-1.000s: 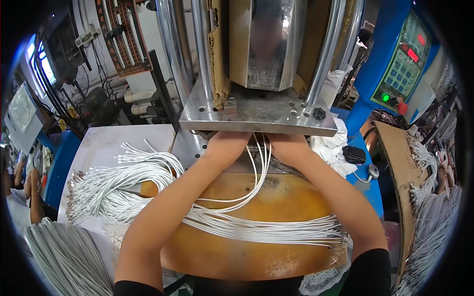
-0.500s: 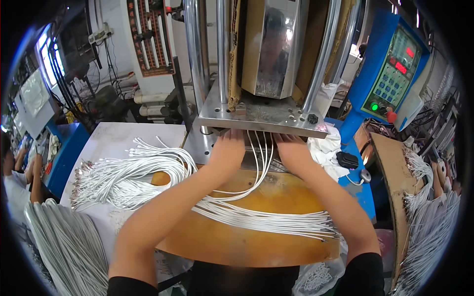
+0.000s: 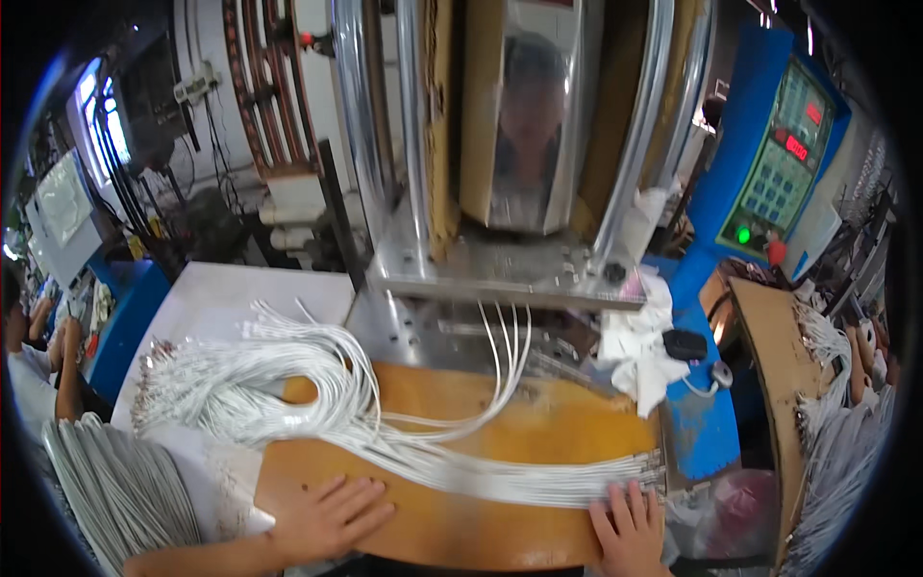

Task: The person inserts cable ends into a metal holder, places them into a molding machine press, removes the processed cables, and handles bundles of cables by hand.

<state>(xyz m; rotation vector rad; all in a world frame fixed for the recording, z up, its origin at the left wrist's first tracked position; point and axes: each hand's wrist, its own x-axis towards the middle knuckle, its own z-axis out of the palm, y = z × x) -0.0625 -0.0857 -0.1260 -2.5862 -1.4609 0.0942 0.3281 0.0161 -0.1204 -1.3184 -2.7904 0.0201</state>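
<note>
Cables (image 3: 548, 481) lay left-to-right across the board (image 3: 461, 524), ends (image 3: 650, 471) at its right edge nearest the right hand (image 3: 630, 539), which, like the left hand (image 3: 325, 522) near the board's front edge, lay spread, gripping nothing.

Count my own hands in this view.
2: left hand on the near left of the brown board, right hand at its near right, by the ends of the white cables.

At your 10 o'clock, a bright window (image 3: 104, 120), bluish light; pale wall (image 3: 207, 43) nr 11. Blue workbench (image 3: 142, 303) at your 9, white tabletop (image 3: 226, 291) closer in. Blue-topped table (image 3: 704, 428) at approx. 4, cardboard sheet (image 3: 761, 327) beyond, nr 3. Slim light strip (image 3: 810, 38) up at 2, v. bright.
</note>
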